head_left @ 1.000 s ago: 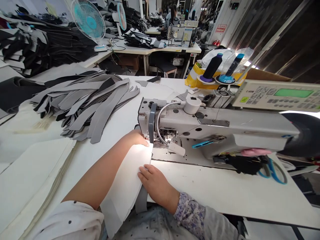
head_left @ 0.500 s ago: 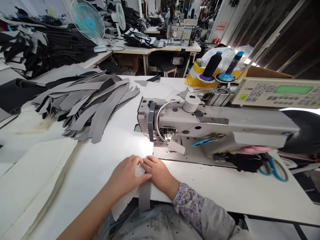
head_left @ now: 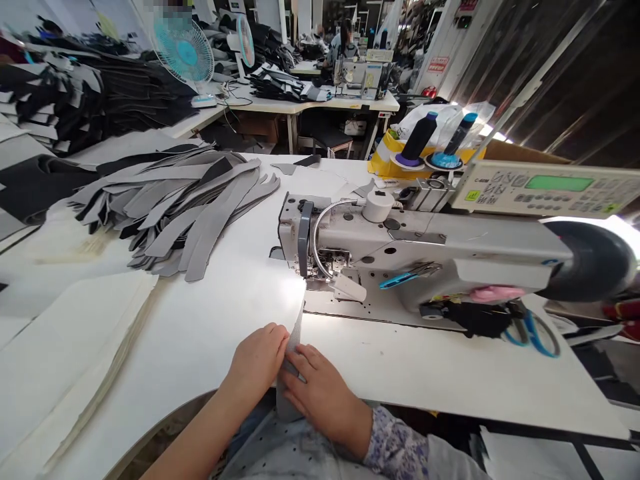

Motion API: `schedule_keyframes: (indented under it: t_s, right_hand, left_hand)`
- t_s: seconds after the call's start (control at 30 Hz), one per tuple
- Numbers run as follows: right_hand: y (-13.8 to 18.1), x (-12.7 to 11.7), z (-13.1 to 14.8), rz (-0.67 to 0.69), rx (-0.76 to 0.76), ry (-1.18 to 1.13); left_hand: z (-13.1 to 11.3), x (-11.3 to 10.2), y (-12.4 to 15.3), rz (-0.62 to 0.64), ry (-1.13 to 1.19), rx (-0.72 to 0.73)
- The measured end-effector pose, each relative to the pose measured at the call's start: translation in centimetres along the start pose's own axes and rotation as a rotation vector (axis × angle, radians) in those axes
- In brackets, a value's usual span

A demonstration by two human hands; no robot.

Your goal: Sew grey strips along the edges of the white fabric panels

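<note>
My left hand is closed, its fingertips pinching the edge of a grey fabric strip. My right hand lies to the right with its fingers spread over the same strip, pressing on it. The strip's upper end points toward the sewing machine, and its lower part hangs near my lap at the table's front edge. Just beyond my hands is the machine's needle area, lit by a small lamp. What lies beneath my fingers is hidden.
A heap of grey and black strips lies at the left, behind a stack of white sheets. Blue-handled scissors and blue snips rest at the machine. Thread cones stand behind it. A control panel is at right.
My right hand has moved down toward me along the strip, away from my left fingertips. The strip's upper part now shows between my hands. The white sheet hanging under my left hand no longer shows there.
</note>
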State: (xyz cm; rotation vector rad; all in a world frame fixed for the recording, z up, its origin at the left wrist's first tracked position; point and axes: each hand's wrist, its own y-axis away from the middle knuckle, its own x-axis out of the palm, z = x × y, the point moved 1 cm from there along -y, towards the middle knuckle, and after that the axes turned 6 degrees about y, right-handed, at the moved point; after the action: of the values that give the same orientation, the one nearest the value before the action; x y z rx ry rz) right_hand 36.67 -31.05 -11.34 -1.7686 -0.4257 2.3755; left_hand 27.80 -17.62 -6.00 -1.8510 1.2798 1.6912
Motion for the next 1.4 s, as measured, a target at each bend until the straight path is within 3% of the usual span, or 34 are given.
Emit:
schedule_keyframes:
  t_s: [0.4, 0.8, 0.93, 1.13, 1.4]
  right_hand:
    - [-0.2, -0.2, -0.6, 0.003, 0.096, 0.030]
    - [-0.5, 0.1, -1.4, 0.020, 0.061, 0.048]
    - [-0.9, 0.1, -1.7, 0.015, 0.058, 0.055]
    - [-1.5, 0.3, -2.3, -0.022, 0.089, -0.002]
    - [-3.1, 0.0, -3.0, 0.006, 0.044, 0.018]
  left_hand:
    - [-1.4, -0.8, -3.5, 0.003, -0.119, -0.003]
    - [-1.8, -1.4, -7.1, -0.088, -0.113, 0.017]
    - [-1.9, -1.9, -6.9, -0.078, -0.127, 0.017]
    - [-1.9, -2.9, -5.4, 0.043, -0.210, -0.023]
    - [-2.1, -3.1, -7.6, 0.035, -0.193, -0.049]
